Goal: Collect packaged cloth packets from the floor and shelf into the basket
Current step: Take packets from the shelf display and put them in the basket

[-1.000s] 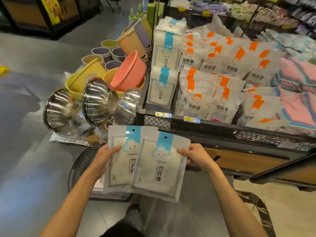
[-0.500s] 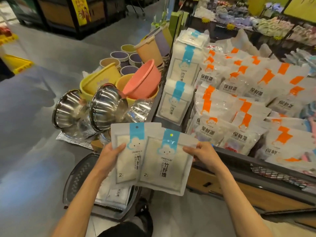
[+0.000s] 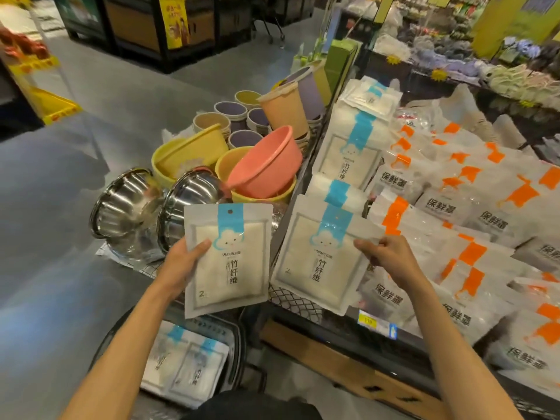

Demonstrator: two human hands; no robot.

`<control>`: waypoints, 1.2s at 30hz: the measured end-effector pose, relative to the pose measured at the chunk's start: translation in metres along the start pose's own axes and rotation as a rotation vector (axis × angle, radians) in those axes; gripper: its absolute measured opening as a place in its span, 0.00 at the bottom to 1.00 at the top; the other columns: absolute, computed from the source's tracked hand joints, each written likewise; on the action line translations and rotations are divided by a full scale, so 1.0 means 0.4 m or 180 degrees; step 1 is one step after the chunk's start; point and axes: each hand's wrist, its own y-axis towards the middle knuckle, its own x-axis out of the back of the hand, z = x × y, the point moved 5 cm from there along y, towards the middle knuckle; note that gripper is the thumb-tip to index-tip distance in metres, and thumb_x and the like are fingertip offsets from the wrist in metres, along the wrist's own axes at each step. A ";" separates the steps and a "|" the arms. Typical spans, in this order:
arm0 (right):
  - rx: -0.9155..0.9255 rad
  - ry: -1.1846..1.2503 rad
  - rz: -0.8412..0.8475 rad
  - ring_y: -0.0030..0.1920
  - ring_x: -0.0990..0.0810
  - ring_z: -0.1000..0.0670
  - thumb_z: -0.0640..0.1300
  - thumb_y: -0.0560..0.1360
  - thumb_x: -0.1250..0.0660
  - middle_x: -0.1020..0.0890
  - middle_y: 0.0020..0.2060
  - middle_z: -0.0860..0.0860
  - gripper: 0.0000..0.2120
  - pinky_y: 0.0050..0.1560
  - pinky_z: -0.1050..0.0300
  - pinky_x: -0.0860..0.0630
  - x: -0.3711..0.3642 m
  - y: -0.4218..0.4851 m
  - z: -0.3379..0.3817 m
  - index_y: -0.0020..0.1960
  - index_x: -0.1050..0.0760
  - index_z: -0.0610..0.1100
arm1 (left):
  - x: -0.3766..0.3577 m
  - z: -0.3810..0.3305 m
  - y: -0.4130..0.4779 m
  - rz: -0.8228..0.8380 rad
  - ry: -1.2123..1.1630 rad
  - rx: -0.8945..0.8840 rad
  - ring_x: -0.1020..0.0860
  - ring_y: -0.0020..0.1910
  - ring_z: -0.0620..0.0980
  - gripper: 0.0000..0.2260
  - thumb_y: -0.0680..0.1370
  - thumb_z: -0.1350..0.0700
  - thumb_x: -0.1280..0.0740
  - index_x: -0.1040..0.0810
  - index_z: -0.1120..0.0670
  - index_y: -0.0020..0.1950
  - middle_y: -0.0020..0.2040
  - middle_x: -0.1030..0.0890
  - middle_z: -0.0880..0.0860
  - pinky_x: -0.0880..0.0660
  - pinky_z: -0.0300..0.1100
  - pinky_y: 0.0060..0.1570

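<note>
Left arm: bare forearm reached forward and up from the lower left.
Left grip (image 3: 185, 262): closed on the left edge of one cloth packet (image 3: 228, 268), thumb laid across the front and fingers hidden behind. The packet stood upright, in front of the steel bowls and above the basket.
Right arm: bare forearm stretched toward the shelf (image 3: 295, 301).
Right grip (image 3: 385, 253): pinched the right edge of a second packet (image 3: 315, 265), thumb on the front, fingers curled. That packet leaned to the right over the shelf's mesh front edge. I could not tell whether it touched the stack behind it.
Packets in hand: two, one in each grip, held apart.
Basket (image 3: 238, 353): dark, down on the floor (image 3: 60, 237) below the left packet.
Packets in basket (image 3: 185, 368): two showing, side by side.
Packets on shelf: a near stack (image 3: 341, 194) and a far stack (image 3: 353, 153) behind it, with one more lying flat on top (image 3: 368, 98).
Orange-marked bags (image 3: 454, 207): too many to count, spread to the right of the stacks.
Steel bowls: two, tipped on their sides (image 3: 127, 204) (image 3: 194, 192).
Pink basin (image 3: 266, 165): one, resting tilted in a yellow basin.
</note>
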 end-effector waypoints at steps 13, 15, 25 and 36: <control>0.0394 -0.0596 -0.0743 0.28 0.32 0.58 0.44 0.73 0.25 0.26 0.22 0.59 0.16 0.30 0.62 0.36 -0.017 0.192 0.017 0.30 0.25 0.53 | -0.055 -0.034 0.105 -0.0238 -0.0258 0.0060 0.16 0.53 0.54 0.09 0.80 0.59 0.33 0.22 0.54 0.61 0.55 0.14 0.55 0.16 0.46 0.46; 0.0414 -0.0617 -0.0774 0.28 0.31 0.57 0.44 0.73 0.25 0.25 0.24 0.58 0.13 0.30 0.60 0.37 -0.029 0.214 0.016 0.32 0.24 0.52 | -0.067 -0.034 0.118 -0.0271 -0.0293 0.0069 0.15 0.52 0.53 0.09 0.80 0.59 0.33 0.22 0.54 0.60 0.53 0.14 0.54 0.17 0.45 0.43; 0.0116 -0.0472 -0.0843 0.28 0.35 0.54 0.43 0.76 0.28 0.31 0.25 0.54 0.21 0.25 0.64 0.39 -0.085 0.285 -0.027 0.28 0.32 0.47 | -0.139 -0.045 0.175 -0.0216 -0.0359 -0.0049 0.15 0.53 0.52 0.10 0.80 0.58 0.33 0.22 0.54 0.62 0.54 0.14 0.53 0.18 0.42 0.43; -0.0238 -0.0389 -0.1108 0.36 0.24 0.48 0.46 0.77 0.30 0.20 0.34 0.46 0.13 0.35 0.56 0.32 -0.156 0.328 -0.109 0.38 0.20 0.38 | -0.148 -0.032 0.190 -0.0313 -0.0340 -0.0024 0.16 0.56 0.55 0.13 0.80 0.58 0.32 0.23 0.55 0.65 0.57 0.15 0.55 0.17 0.46 0.48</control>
